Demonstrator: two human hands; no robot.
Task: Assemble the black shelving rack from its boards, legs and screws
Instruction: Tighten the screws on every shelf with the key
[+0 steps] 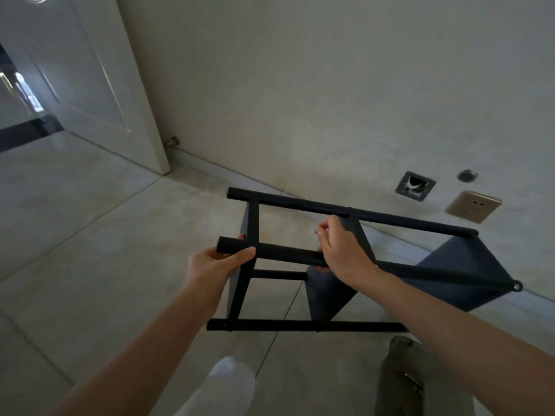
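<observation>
Tiled floor by the wall: rack (330,265) on its side, legs running left-right; left hand (214,265) clamps near leg's end, right hand (342,250) grips its middle.

We see a dim, grey room — the only bright light enters through the doorway (18,94) at far left, glaring on the floor (90,235) there. Edges bend with wide-angle distortion — the picture is slightly soft throughout.
</observation>
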